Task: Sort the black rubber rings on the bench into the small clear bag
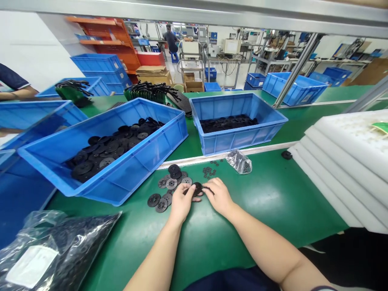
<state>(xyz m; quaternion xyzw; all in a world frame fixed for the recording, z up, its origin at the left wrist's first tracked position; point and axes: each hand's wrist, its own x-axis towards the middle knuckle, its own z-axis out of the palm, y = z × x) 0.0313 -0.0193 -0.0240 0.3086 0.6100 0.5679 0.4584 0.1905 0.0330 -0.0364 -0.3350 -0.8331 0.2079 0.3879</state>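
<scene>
My left hand [182, 198] is closed on a black plastic disc [197, 188], holding it just over the green table. Against the disc's right edge, my right hand [218, 195] has its fingers pinched together; whatever is between them is too small to make out. Left of my hands lies a loose group of similar round discs [171, 184], some overlapping. Small dark rings [209, 171] are scattered beyond my fingers. Near them rests a clear plastic bag [239, 161] with small dark parts inside.
Two blue bins, one at left [157, 147] and one at centre [242, 139], hold black parts. A large bag of black parts [79, 242] lies front left. White foam sheets [339, 161] are stacked at right. A metal post [298, 70] rises behind. Another person's arm [18, 91] shows far left.
</scene>
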